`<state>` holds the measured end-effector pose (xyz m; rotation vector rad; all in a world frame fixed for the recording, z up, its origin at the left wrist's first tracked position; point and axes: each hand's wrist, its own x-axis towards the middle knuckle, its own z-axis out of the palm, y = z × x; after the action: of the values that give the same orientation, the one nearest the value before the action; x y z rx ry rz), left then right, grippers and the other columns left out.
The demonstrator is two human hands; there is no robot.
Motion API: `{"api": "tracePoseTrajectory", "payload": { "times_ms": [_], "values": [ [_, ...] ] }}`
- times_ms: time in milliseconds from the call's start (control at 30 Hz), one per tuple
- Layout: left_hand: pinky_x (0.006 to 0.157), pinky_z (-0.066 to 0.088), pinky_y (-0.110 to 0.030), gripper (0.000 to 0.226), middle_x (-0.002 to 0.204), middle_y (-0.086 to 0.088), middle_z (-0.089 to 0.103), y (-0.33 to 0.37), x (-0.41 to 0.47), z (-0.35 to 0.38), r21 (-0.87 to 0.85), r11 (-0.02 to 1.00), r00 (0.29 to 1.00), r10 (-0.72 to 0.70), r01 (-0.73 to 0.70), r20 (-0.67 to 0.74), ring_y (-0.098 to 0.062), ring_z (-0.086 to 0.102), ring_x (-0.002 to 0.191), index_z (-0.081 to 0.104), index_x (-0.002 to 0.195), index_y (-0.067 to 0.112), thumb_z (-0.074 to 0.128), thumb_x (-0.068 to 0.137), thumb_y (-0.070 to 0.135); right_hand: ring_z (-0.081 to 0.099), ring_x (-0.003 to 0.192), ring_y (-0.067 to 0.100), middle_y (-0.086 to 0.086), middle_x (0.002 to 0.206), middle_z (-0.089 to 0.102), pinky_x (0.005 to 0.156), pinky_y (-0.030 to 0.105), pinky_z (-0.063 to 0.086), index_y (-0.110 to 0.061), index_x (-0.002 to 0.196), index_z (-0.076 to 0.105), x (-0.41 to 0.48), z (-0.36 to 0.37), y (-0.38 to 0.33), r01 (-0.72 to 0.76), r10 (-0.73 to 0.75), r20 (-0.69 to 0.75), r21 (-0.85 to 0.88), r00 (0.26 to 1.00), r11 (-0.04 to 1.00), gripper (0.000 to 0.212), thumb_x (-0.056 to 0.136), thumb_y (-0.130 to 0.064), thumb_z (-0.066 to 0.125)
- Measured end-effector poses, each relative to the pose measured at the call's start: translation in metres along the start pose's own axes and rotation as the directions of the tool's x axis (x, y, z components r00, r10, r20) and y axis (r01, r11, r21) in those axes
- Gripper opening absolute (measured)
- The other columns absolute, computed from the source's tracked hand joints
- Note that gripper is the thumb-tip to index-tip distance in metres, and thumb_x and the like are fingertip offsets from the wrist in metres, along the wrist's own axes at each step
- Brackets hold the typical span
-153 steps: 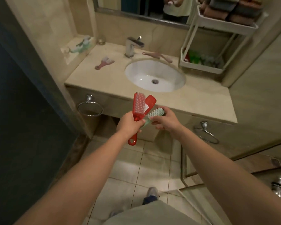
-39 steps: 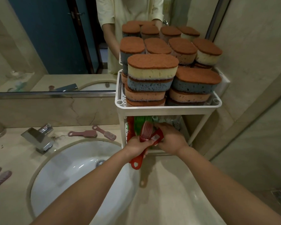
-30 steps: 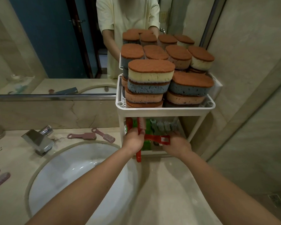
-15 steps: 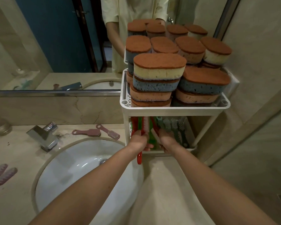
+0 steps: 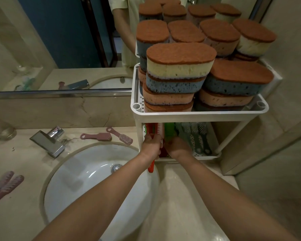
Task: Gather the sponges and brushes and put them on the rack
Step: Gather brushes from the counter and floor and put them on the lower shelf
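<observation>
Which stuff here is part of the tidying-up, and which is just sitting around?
Part of the job:
- red brush in the left hand
- right hand, at the lower shelf
- rack
- stacked sponges on top
- pink brushes by the tap
- pink brushes at the left edge

Just sitting around:
- tap
- sink
- mirror

— What's sitting on the counter [image 5: 177,197]?

— A white rack [image 5: 198,113] is standing at two o'clock, and two pink brushes [image 5: 108,136] are lying near twelve, behind the sink [image 5: 87,176].

— Anything else?

— A pink pair of brushes [image 5: 5,185] is resting at nine. Sponges [image 5: 179,73] are piling on the rack's top tier; brushes [image 5: 196,136] are lying on its lower one.
</observation>
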<state>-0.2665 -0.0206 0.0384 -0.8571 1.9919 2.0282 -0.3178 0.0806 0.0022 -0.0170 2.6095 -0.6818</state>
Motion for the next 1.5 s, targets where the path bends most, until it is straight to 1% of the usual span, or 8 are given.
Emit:
{"api": "tracePoseTrajectory", "payload": {
  "times_ms": [267,400,567,733,900,1067,1200,1500],
  "values": [
    [0.04,0.045,-0.023,0.015,0.077,-0.009,0.063,-0.001,-0.006,0.004,0.039,0.997,0.995,0.067,-0.07,0.069,-0.016,0.052,0.046,0.051,0.096,0.015,0.037,0.101,0.014,0.062,0.077,0.022,0.01,0.082,0.065,0.068,0.03,0.046,-0.016,0.073,0.059,-0.002,-0.024,0.017,-0.027,0.027,0.004,0.283,1.0,0.959,0.034,0.097,-0.031,0.043],
    [0.058,0.051,-0.03,0.018,0.078,0.0,0.067,-0.005,-0.006,0.012,0.287,0.931,0.973,0.201,-0.226,0.115,-0.018,0.061,0.061,0.059,0.088,0.025,0.043,0.099,0.025,0.041,0.033,0.01,0.002,0.055,0.051,0.033,0.016,0.027,-0.015,0.075,0.055,-0.015,-0.048,0.015,-0.196,0.146,0.142,0.857,0.979,0.477,0.051,0.098,-0.056,0.036],
    [0.074,0.042,-0.027,0.021,0.098,0.01,0.065,0.002,-0.005,0.022,0.539,0.709,0.86,0.506,-0.454,0.058,-0.013,0.056,0.086,0.065,0.105,0.035,0.048,0.093,0.036,0.038,0.039,0.01,0.005,0.061,0.056,0.034,0.015,0.022,-0.013,0.086,0.058,-0.025,-0.079,0.034,-0.206,-0.16,0.277,0.911,0.948,0.359,0.061,0.094,-0.067,0.029],
    [0.106,0.037,-0.039,0.029,0.135,-0.004,0.051,0.008,0.007,0.026,0.677,0.574,0.774,0.634,-0.462,-0.009,-0.027,0.042,0.126,0.063,0.12,0.025,0.055,0.091,0.023,0.056,0.047,0.013,0.016,0.087,0.072,0.032,0.015,0.034,-0.009,0.11,0.064,-0.034,-0.091,0.049,-0.233,-0.234,0.304,0.929,0.923,0.288,0.045,0.08,-0.042,0.062],
    [0.108,0.04,-0.04,0.042,0.146,0.003,0.043,-0.002,0.018,0.022,0.671,0.605,0.828,0.56,-0.429,0.025,-0.02,0.039,0.134,0.049,0.136,0.026,0.053,0.095,0.033,0.067,0.067,0.014,0.009,0.097,0.075,0.043,0.02,0.038,-0.017,0.119,0.066,-0.039,-0.078,0.05,-0.069,-0.182,0.18,0.869,0.967,0.49,0.044,0.077,-0.015,0.077],
    [0.12,0.017,-0.044,0.035,0.159,0.0,0.025,-0.024,0.023,0.012,0.858,0.253,0.869,0.35,-0.446,0.349,-0.026,0.014,0.148,0.058,0.128,0.029,0.047,0.096,0.037,0.067,0.066,0.01,-0.005,0.086,0.074,0.054,0.025,0.043,-0.025,0.108,0.067,-0.022,-0.056,0.048,-0.011,-0.034,0.048,0.724,0.998,0.69,0.021,0.088,-0.017,0.068],
    [0.119,-0.004,-0.041,0.041,0.162,-0.001,0.014,-0.028,0.022,0.006,0.882,0.077,0.874,0.197,-0.465,0.444,-0.026,-0.003,0.15,0.057,0.132,0.027,0.039,0.098,0.042,0.065,0.096,0.019,0.007,0.119,0.068,0.088,0.035,0.054,-0.02,0.113,0.067,0.008,-0.035,0.043,-0.006,-0.028,0.043,0.63,0.999,0.776,0.021,0.096,-0.014,0.058],
    [0.1,0.041,-0.03,0.03,0.131,-0.002,0.053,-0.025,0.014,0.006,0.895,0.131,0.824,0.464,-0.426,0.324,-0.022,0.046,0.125,0.062,0.117,0.018,0.053,0.091,0.031,0.053,0.092,0.015,0.006,0.122,0.063,0.077,0.026,0.04,-0.016,0.117,0.061,0.032,-0.021,0.037,0.046,-0.039,-0.035,0.234,0.999,0.971,0.026,0.093,-0.022,0.054]
  ]
}}
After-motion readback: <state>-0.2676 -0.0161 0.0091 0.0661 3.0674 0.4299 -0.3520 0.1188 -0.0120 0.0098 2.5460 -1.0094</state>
